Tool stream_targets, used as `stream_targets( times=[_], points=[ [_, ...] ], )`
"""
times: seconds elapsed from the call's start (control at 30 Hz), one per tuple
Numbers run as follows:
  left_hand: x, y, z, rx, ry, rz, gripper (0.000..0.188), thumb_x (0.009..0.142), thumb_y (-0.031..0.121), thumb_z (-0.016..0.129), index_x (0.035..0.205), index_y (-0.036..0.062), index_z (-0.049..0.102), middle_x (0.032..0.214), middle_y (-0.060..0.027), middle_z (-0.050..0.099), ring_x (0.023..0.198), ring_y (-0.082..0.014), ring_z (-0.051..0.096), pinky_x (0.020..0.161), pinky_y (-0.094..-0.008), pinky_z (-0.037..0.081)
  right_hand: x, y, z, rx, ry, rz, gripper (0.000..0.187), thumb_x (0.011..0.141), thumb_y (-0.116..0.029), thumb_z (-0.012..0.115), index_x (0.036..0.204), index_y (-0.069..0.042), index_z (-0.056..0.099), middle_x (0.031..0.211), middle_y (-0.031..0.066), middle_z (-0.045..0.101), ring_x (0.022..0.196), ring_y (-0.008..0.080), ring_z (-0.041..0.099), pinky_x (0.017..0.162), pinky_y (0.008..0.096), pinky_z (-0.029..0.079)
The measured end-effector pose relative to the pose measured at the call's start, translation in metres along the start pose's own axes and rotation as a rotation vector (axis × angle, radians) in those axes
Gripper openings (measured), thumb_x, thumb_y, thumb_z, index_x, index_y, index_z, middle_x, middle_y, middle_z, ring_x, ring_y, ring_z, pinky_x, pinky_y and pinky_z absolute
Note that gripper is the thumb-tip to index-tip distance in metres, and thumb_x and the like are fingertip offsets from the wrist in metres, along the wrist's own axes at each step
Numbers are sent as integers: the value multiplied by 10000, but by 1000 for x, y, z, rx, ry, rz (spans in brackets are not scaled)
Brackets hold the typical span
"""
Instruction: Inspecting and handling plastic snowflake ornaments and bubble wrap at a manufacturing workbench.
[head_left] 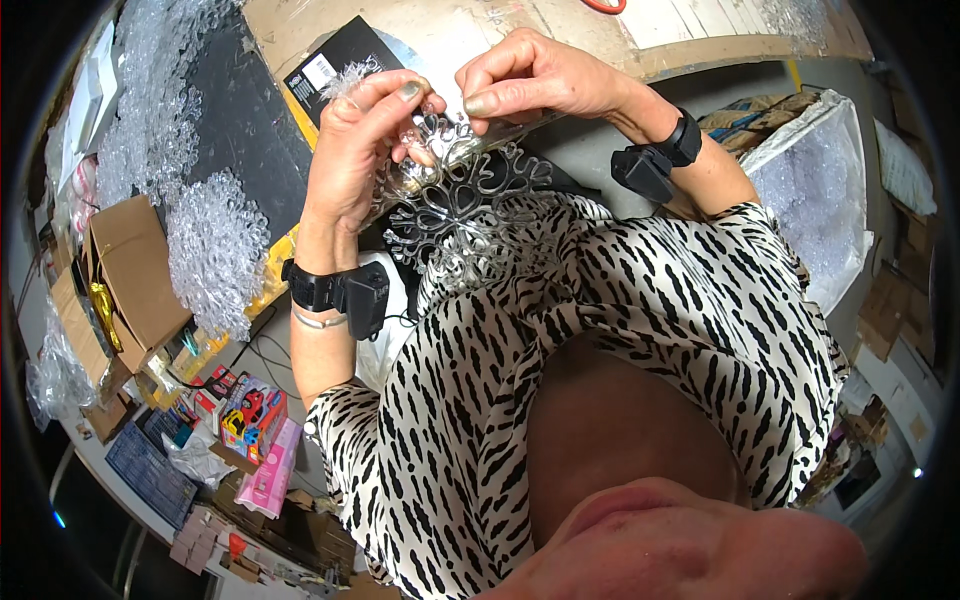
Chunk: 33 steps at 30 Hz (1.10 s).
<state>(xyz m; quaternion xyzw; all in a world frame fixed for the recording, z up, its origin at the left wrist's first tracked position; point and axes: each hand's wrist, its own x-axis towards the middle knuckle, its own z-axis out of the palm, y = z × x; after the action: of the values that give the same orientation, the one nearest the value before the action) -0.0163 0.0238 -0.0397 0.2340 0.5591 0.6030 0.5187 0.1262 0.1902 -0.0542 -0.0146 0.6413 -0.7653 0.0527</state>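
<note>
Clear plastic snowflake-shaped pieces (460, 205) hang in front of my body, strung or linked together with looped, petal-like arms. My left hand (360, 145) is closed around the upper part of them, thumb and fingertips gripping the clear plastic. Just to the right, my right hand (525, 85) makes a pinch with thumb and forefinger close above the pieces. Whatever lies in that pinch is too small to make out. Each wrist wears a black strap with a small black box.
Heaps of clear plastic pieces (215, 245) lie on the dark surface at left. A black printed card (335, 70) rests beyond my left hand. An open cardboard box (135, 270) and toy boxes (255, 415) stand left. A white-lined container of clear pieces (815, 195) is at right.
</note>
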Motion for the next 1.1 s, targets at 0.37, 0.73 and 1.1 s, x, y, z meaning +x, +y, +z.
stream_targets(
  times=[0.37, 0.73, 1.1],
  points=[
    [3, 8, 0, -55, -29, -32, 159, 811, 136, 570, 847, -7, 628, 780, -100, 645, 499, -86, 564, 461, -194, 447, 14, -24, 8, -282, -86, -185, 224, 863, -185, 585, 752, 4, 630, 598, -45, 505, 518, 43, 391, 473, 232, 316],
    [-1, 6, 1, -55, -67, -41, 159, 856, 148, 523, 866, 9, 601, 800, -38, 615, 523, -68, 553, 490, -178, 426, 12, -12, 1, 227, -262, -300, 213, 892, -135, 497, 934, 45, 604, 628, 5, 514, 434, 62, 399, 433, 205, 342],
    [-11, 0, 16, 372, 43, 405, 134, 920, 155, 500, 933, 29, 543, 1046, -30, 500, 610, -34, 484, 528, -181, 445, 7, -19, 11, 433, 143, 127, 239, 880, -105, 525, 1066, 29, 596, 631, 107, 608, 370, 49, 496, 317, 148, 346]
  ],
)
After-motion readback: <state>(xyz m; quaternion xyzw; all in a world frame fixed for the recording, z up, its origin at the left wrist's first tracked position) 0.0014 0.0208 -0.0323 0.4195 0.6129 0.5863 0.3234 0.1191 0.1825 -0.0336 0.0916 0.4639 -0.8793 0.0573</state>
